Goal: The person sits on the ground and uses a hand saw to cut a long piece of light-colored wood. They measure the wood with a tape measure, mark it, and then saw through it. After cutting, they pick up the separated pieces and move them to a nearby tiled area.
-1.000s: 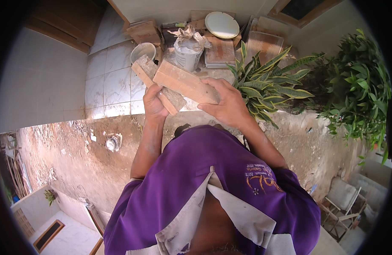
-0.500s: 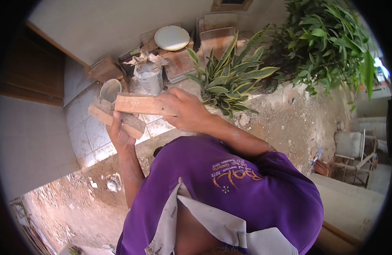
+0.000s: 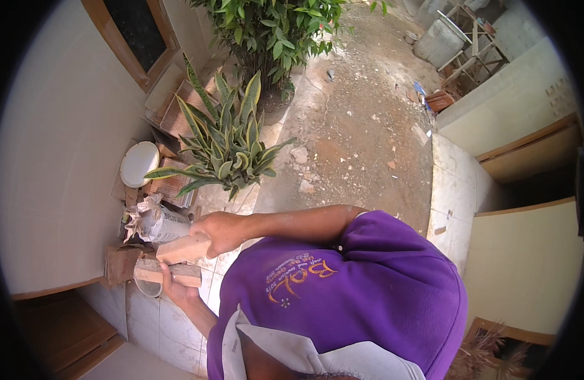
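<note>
My left hand (image 3: 178,290) is closed round a short tan wooden block (image 3: 192,277), its thumb pressed against the side. Just beyond it, my right hand (image 3: 219,230) grips one end of a second tan wooden block (image 3: 181,249). The two blocks lie nearly one over the other, with their far ends close together; whether they touch I cannot tell. Under and behind the left block shows part of a round bucket (image 3: 150,289). A white sack (image 3: 168,223) with a crumpled open top stands beside my right hand.
A round white lid (image 3: 140,164) lies over stacked tiles (image 3: 171,183) by the wall. A spiky yellow-edged plant (image 3: 231,145) and a leafy bush (image 3: 273,38) grow beyond. Rubble-strewn ground (image 3: 361,145) stretches away, with a grey drum (image 3: 439,42) and wooden frame (image 3: 475,54) at far right.
My view has swung round to the right, so the wall, plants and bucket appear shifted left. Both hands still hold the blocks, which now sit lower in the picture.
</note>
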`<move>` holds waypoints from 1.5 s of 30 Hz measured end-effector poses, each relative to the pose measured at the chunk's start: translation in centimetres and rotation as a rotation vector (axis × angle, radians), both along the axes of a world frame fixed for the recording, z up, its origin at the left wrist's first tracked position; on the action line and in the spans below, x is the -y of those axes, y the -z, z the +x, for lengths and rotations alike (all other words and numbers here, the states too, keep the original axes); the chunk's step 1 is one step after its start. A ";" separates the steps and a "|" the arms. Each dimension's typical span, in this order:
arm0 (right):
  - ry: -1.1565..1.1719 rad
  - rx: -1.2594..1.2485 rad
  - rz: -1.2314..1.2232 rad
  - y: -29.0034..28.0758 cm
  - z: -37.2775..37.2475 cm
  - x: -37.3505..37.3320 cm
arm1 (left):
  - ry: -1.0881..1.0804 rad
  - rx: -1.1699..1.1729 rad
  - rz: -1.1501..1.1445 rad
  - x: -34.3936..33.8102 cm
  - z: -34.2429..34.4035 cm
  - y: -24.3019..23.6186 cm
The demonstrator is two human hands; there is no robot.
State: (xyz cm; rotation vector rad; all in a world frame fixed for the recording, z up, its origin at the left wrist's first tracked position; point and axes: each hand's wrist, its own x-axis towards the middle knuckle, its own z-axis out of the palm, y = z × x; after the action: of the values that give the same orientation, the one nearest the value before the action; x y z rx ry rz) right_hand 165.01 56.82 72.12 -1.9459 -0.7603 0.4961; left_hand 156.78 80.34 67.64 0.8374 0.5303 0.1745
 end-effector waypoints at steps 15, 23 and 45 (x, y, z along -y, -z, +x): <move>0.350 -0.923 0.542 3.1 -2.0 4.6 | 0.032 0.013 0.079 1.7 2.4 -1.3; 0.065 -1.090 0.805 2.9 0.0 3.8 | 0.037 0.048 0.230 -3.2 0.2 1.2; -0.282 -0.800 0.277 1.6 3.1 -5.7 | -0.438 -0.001 0.728 -1.0 -6.2 0.5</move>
State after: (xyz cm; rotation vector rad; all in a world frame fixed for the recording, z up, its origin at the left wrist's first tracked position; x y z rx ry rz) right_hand 168.11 62.56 70.48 -1.2224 -0.5320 1.1791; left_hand 150.60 81.38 67.11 1.4172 0.6562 0.8032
